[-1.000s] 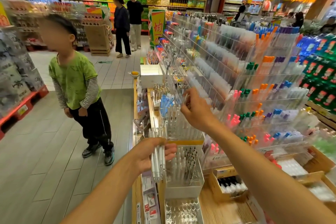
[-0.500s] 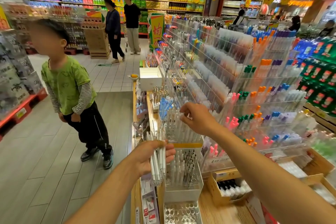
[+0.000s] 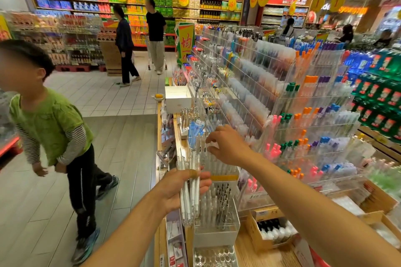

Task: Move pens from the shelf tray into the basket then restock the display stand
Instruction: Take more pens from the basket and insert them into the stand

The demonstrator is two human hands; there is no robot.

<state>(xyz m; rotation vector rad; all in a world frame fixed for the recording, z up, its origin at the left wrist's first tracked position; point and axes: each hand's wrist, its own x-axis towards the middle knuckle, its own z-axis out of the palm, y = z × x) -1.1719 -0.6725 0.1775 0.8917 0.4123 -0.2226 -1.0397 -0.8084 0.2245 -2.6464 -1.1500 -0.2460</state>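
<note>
A bundle of white pens (image 3: 191,191) was gripped upright in the left hand (image 3: 180,193), fingers and thumb curled round the middle of the bundle, tips sticking out above and below the fist. The bundle was held just in front of the clear display stand (image 3: 217,219) at the end of the wooden surface (image 3: 245,251).

The right hand (image 3: 227,145) was reached over the upper tier of the stand, fingers bent down onto the tops of the white pens standing there (image 3: 219,165). A pinch on one pen looked likely, but blur made it impossible to tell for certain.

The lower tier of the stand held more pens, white ones to the left and dark-tipped ones (image 3: 223,197) to the right. Below it an empty clear holder with round sockets (image 3: 214,256) sat at the surface edge. A cardboard box of black-capped items (image 3: 271,230) lay just right of the stand.

Tiered clear racks of coloured pens (image 3: 303,125) ran along the right side. A white open box (image 3: 178,97) sat further along the surface.

A child in a green shirt (image 3: 50,123) stood on the aisle floor to the left. Two people (image 3: 138,39) stood well back by the far shelves.

No basket was seen.
</note>
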